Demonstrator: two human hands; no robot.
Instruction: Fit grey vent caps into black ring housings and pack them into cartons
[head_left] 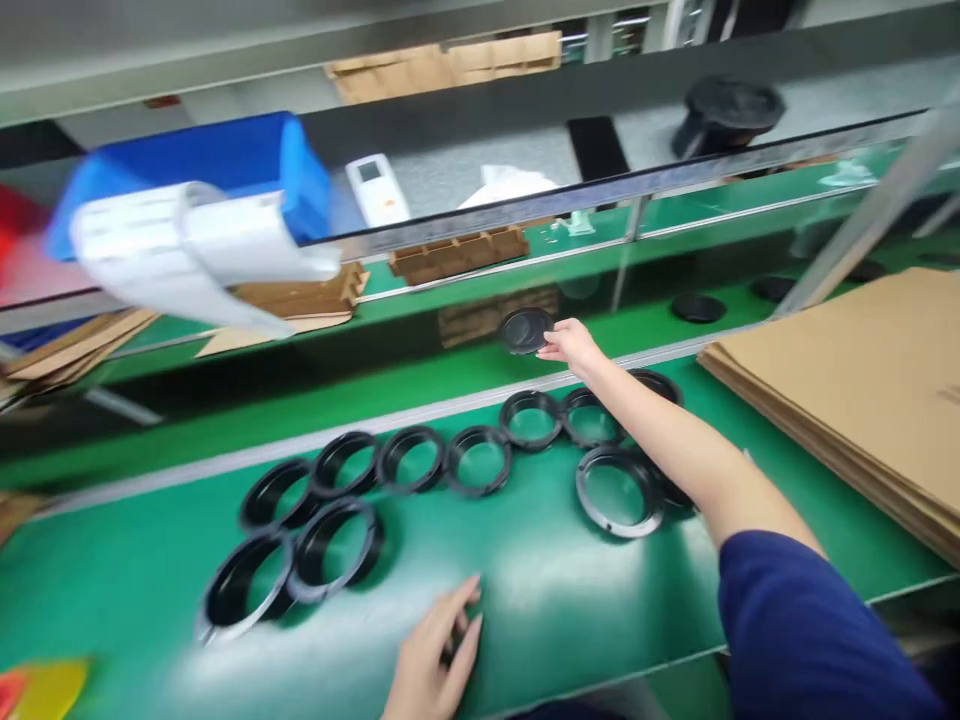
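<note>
Over the green belt [390,385] behind the worktable, my right hand [571,346] pinches the edge of a round black disc [524,331], which looks like a shallow lid. My left hand [435,650] rests at the near edge of the green table [525,600], thumb and fingers apart, with nothing visible in it. Several black rings with open centres stand on the table between the hands, among them a near-left ring [335,548], a middle ring [478,461] and a right ring [619,492]. My right forearm hides part of the rings at the right.
Stacked cardboard sheets [862,380] lie at the right. Another black disc [698,307] is on the belt beyond. Above, a shelf carries a blue bin [300,180] with a hanging paper strip [135,240], a white device [377,190] and a black round container [727,112]. A slanted post [877,210] stands at right.
</note>
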